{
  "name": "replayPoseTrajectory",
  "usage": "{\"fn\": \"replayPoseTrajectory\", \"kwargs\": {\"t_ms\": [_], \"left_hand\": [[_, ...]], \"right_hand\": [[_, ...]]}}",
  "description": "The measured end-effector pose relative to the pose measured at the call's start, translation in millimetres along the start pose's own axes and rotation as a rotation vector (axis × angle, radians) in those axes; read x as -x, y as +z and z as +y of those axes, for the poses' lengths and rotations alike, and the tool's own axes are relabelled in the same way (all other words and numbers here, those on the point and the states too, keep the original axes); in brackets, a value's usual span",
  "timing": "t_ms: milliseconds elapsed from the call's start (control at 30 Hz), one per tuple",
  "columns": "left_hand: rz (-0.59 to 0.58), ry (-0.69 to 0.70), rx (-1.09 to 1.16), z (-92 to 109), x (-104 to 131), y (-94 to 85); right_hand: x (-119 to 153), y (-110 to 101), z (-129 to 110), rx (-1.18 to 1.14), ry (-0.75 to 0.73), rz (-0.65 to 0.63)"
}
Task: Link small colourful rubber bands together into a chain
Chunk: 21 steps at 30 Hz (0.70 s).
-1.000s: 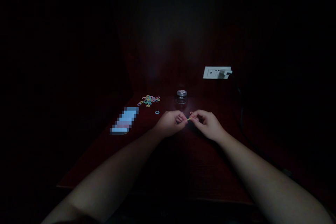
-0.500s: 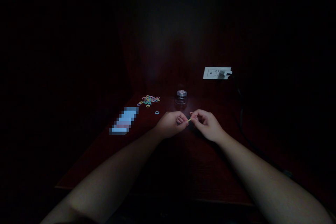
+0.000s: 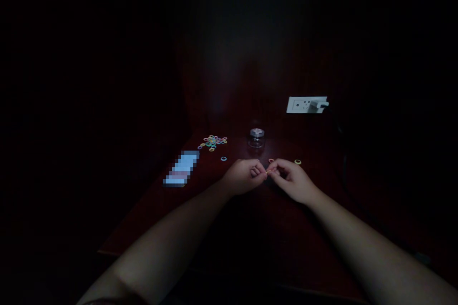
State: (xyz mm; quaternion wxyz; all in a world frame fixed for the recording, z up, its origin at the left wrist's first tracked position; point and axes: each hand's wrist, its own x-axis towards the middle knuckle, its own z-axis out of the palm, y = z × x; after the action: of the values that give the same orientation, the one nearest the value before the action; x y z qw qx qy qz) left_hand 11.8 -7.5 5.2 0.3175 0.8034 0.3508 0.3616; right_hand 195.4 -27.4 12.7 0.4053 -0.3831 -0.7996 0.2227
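Note:
My left hand [image 3: 245, 176] and my right hand [image 3: 294, 182] meet over the middle of the table, thumbs and forefingers pinched together. Between the fingertips is a small yellow-orange band [image 3: 268, 172], which looks like a hair tie; most of it is hidden by the fingers. Just beyond the right hand lie a pinkish-red hair tie [image 3: 271, 160] and a yellow-green hair tie [image 3: 297, 162]. A blue hair tie [image 3: 223, 158] rests alone beyond the left hand. Farther back is a loose pile of multicoloured hair ties [image 3: 212, 141].
A clear lidded jar [image 3: 256, 138] stands behind the hands. A phone [image 3: 182, 168] with a blurred-out bright screen lies at the left of the dark red table [image 3: 118, 243]. On the wall is a white socket [image 3: 298, 105] with a charger plugged in, its dark cable running down the right side.
The whole view has shifted, so everything appears farther right and slightly lower. A yellow-green hair tie now shows beyond my right hand. Both hands keep their fingertip pinch.

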Motion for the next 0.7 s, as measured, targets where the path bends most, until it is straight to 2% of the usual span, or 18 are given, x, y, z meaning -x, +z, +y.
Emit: {"fn": "replayPoseTrajectory", "kwargs": {"t_ms": [167,367,700], "left_hand": [[0.042,0.005,-0.011,-2.1,0.2,0.3],[0.08,0.077,-0.043,-6.3,-0.8,0.0],[0.077,0.195,-0.08,2.3,-0.4,-5.8]], "right_hand": [[-0.9,-1.0,1.0,0.038,0.003,-0.021],[0.8,-3.3,6.0,0.109,0.021,-0.053],[1.2,-4.0,16.9,0.133,0.004,-0.078]]}}
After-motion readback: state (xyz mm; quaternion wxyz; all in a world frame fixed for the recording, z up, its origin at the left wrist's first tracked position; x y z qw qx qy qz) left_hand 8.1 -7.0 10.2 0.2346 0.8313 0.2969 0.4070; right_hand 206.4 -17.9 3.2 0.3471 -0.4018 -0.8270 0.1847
